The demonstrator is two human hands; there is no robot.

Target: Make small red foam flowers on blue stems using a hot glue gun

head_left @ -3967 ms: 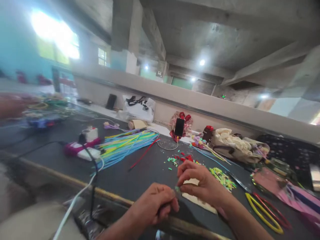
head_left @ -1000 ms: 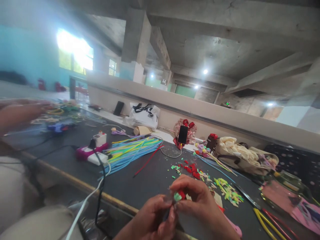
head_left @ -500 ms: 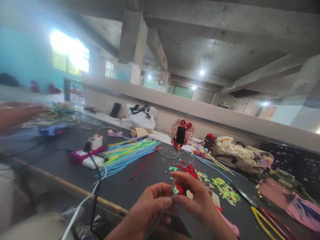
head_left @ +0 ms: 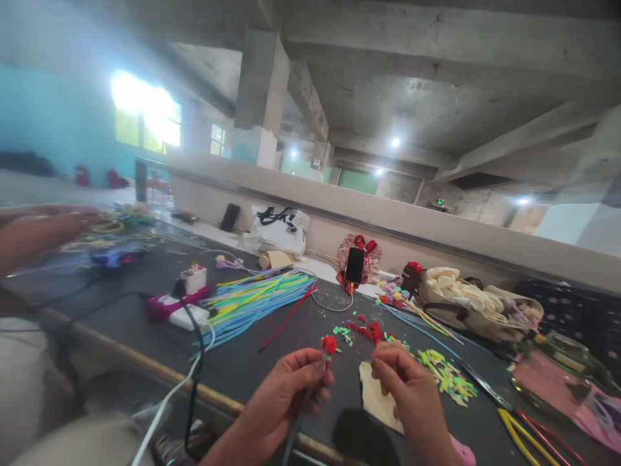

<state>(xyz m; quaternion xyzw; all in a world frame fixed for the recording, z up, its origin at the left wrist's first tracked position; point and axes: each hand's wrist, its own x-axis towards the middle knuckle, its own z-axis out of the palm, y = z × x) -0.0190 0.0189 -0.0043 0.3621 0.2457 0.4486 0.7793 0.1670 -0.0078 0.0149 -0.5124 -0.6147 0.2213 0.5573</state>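
Here, the left hand (head_left: 286, 391) pinches a stem (head_left: 326, 364) topped by a red bud (head_left: 328, 345) above a worktable (head_left: 233, 369).
The bud sits just over the fingertips; the right hand (head_left: 407, 382) curls near a beige card (head_left: 378, 398), its grip impossible to tell. Behind, a beige bag (head_left: 490, 328) holds cream cloth (head_left: 449, 286) and, at its right end, purplish pieces (head_left: 524, 315); a red-lidded bottle (head_left: 411, 277) stands alongside. The contents of the white plastic bag (head_left: 281, 236) are hidden.
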